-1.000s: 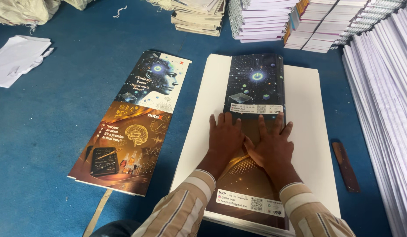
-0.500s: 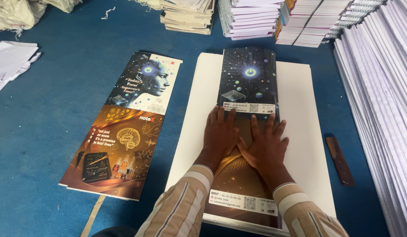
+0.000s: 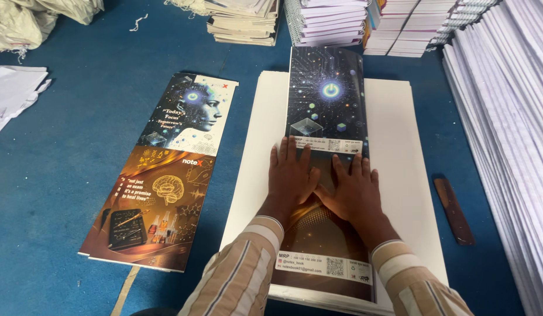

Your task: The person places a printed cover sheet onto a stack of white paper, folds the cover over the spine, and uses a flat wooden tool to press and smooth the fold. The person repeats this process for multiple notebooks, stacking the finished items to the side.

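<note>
At centre of white board (image 3: pixel 394 175): left hand (image 3: pixel 292 178) and right hand (image 3: pixel 353 190) side by side, thumbs touching, fingers spread, pressed flat on long printed cover sheet (image 3: pixel 327 117) lying lengthwise on board. Sheet probably thin, light, glossy, slippery, easily creased; best lifted by long edges. One second printed cover stack (image 3: pixel 166 175) left on blue floor (image 3: pixel 78 146). One brown wooden stick (image 3: pixel 453 210) right. Several notebook piles (image 3: pixel 336 23) beyond; exact count unclear.
</note>
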